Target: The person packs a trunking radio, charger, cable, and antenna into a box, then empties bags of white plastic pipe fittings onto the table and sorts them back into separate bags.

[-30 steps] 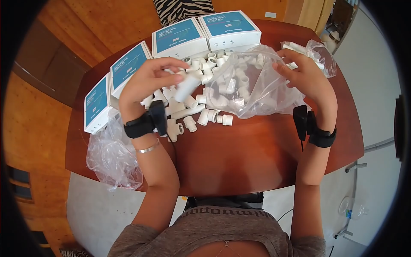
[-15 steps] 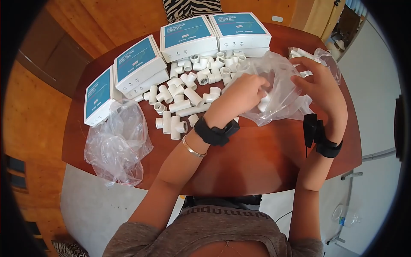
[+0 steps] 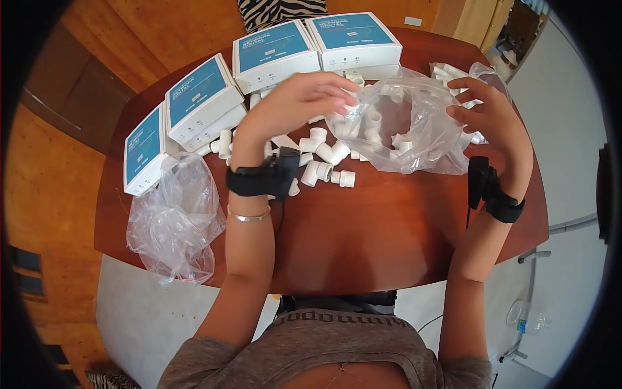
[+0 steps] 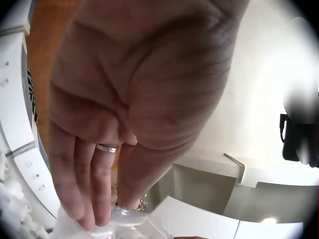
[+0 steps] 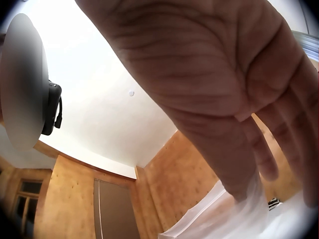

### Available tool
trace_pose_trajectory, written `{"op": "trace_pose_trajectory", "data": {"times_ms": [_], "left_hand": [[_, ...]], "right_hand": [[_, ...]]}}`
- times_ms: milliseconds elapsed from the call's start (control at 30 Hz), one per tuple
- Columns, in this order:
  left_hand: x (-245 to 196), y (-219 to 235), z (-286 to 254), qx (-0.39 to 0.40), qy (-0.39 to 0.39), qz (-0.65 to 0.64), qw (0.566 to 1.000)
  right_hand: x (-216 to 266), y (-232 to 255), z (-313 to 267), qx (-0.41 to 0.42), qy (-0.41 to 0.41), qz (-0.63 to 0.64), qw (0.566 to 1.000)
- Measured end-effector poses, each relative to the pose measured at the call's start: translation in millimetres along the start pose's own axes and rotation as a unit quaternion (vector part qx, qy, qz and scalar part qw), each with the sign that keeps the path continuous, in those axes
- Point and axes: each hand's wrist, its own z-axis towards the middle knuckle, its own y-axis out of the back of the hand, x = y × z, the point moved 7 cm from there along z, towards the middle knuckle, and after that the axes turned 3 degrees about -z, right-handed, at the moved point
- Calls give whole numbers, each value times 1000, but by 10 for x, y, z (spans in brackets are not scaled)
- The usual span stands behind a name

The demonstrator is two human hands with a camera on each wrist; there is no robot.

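A clear plastic bag (image 3: pixel 424 142) lies partly open on the table, with several white pipe fittings inside. My right hand (image 3: pixel 489 113) holds its right rim, the film drawn up beside the thumb (image 5: pixel 234 174). On the bag's other side is my left hand (image 3: pixel 295 107), above the pile of fittings. The left fingers (image 4: pixel 99 194) reach out nearly straight, their tips overlapping the bag film. White elbow fittings (image 3: pixel 315 173) and a short white coupling (image 3: pixel 343 178) lie below the left hand. The left forearm and hand cover part of the pile.
Blue-and-white boxes (image 3: pixel 275 55) stand in a curve along the far and left table edges. A crumpled clear bag (image 3: pixel 175 220) lies at the left. Another bag with white pieces (image 3: pixel 447 71) sits behind the right hand. The wooden table (image 3: pixel 363 240) curves along its near edge.
The left hand went from the pile, holding a white fitting, to the open bag, then back left to the bag's edge without the fitting. The right hand stayed at the bag's right rim.
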Motion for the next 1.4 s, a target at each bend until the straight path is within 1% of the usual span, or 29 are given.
{"op": "trace_pose_trajectory", "data": {"times_ms": [67, 100, 167, 200, 233, 267, 333, 367, 433, 500, 567, 600, 667, 800, 867, 967, 1100, 1200, 1267, 1400], "left_hand": [[28, 194, -95, -72, 22, 37, 996], [25, 224, -132, -70, 22, 37, 997], [37, 301, -201, -89, 53, 73, 992], [48, 324, -217, -87, 53, 73, 992], [97, 371, -237, -103, 79, 110, 985], [141, 413, -254, -119, 104, 145, 977], [160, 436, -252, -121, 103, 159, 974], [161, 446, -254, -124, 102, 173, 972], [182, 450, -265, -123, 115, 171, 971], [214, 461, -289, -123, 128, 169, 970], [274, 497, -333, -130, 156, 164, 965], [281, 507, -347, -130, 156, 163, 965], [349, 525, -392, -121, 213, 182, 952], [518, 605, -469, -96, 238, 227, 940], [714, 671, -543, -91, 325, 218, 916], [997, 737, -546, -95, 345, 192, 914], [1175, 779, -542, -77, 359, 181, 912], [1173, 780, -556, -80, 362, 151, 917], [1140, 780, -588, -100, 378, 98, 915], [996, 751, -584, -82, 355, 143, 920]], "right_hand": [[13, 9, -41, -3, 8, 5, 1000], [31, 1, -78, 8, -1, 1, 1000], [28, 24, -112, 18, -10, -2, 1000], [5, 0, -118, 56, -10, 15, 998], [19, -27, -136, 94, -10, 31, 995], [42, 8, -172, 93, -12, 31, 995], [131, -4, -301, 158, -16, 74, 985], [117, 25, -329, 157, -17, 74, 985], [157, 55, -394, 193, 62, 90, 975], [161, 96, -441, 196, 95, 86, 972], [142, 150, -478, 168, 92, 104, 976], [138, 144, -493, 168, 92, 104, 976], [165, 163, -517, 153, 121, 113, 974], [213, 157, -541, 140, 130, 122, 974], [229, 152, -544, 141, 126, 113, 975], [225, 151, -528, 138, 148, 101, 974], [254, 152, -541, 133, 136, 89, 978], [249, 152, -545, 131, 130, 91, 979], [253, 158, -540, 127, 143, 97, 977], [266, 156, -536, 132, 130, 87, 979]]}}
